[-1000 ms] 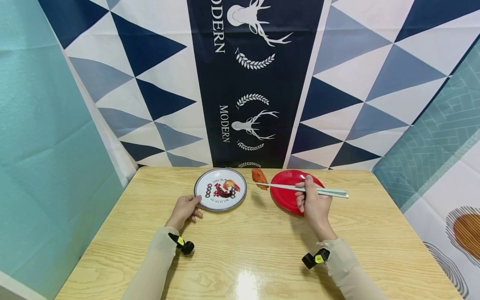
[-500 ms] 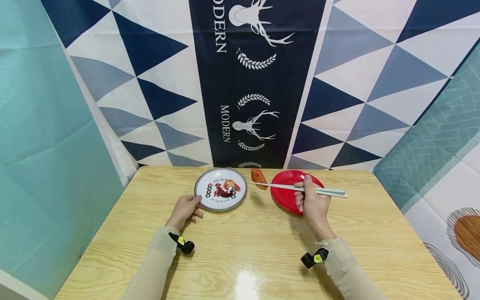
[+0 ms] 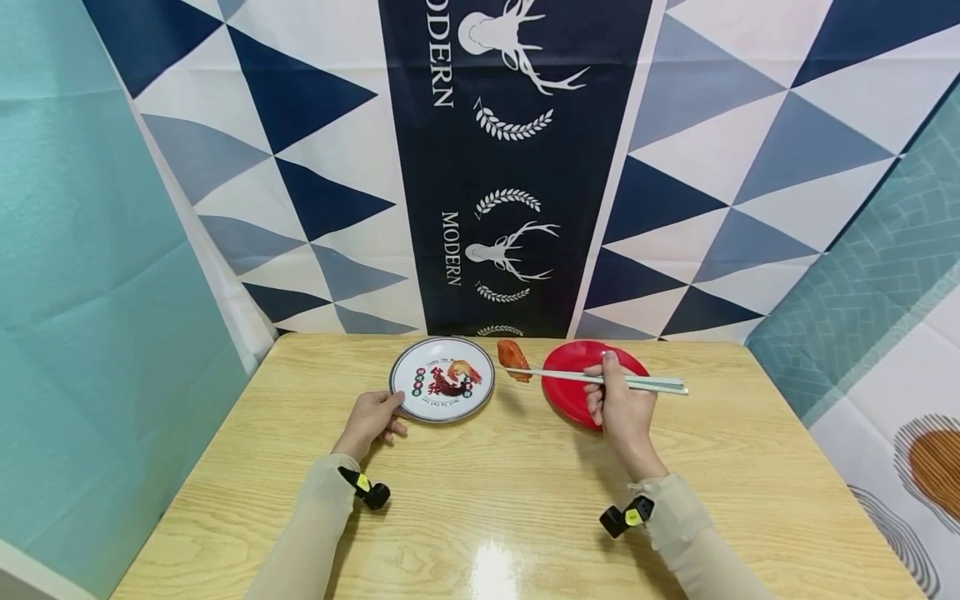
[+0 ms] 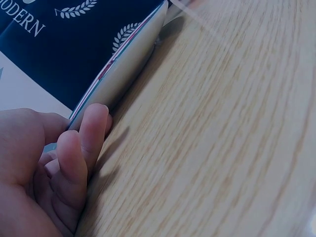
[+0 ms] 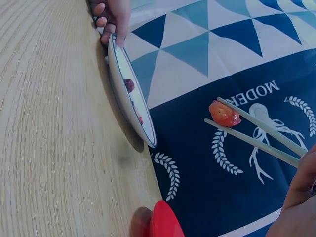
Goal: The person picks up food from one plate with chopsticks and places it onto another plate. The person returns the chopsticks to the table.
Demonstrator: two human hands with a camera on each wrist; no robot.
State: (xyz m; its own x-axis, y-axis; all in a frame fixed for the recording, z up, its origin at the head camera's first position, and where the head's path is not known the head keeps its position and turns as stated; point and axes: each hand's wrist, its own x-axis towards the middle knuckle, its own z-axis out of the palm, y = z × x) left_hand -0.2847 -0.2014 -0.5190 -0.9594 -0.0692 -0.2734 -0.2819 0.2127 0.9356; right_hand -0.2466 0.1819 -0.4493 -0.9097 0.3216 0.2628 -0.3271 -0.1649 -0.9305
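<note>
My right hand (image 3: 628, 410) grips a pair of pale green chopsticks (image 3: 555, 375) above the red plate (image 3: 558, 398). Between their tips a glazed orange-red piece of food (image 3: 514, 361), looking like a chicken wing, is held in the air between the two plates; the right wrist view shows that food (image 5: 224, 114) pinched off the table. With its thumb on the rim, my left hand (image 3: 371, 421) pinches the near left edge of a white plate (image 3: 408, 367) with a dark rim and a red and orange pattern. Fingers (image 4: 94, 126) sit under that plate's edge in the left wrist view.
Both plates stand near the back edge of the wooden table (image 3: 480, 492). Behind it hangs a patterned cloth (image 3: 502, 167) with deer heads and triangles. A teal cloth (image 3: 112, 333) borders the left side. Black cameras are strapped to both wrists.
My right hand, with the chopsticks and the food, has drifted slightly left toward the white plate. My left hand stays at the plate's rim.
</note>
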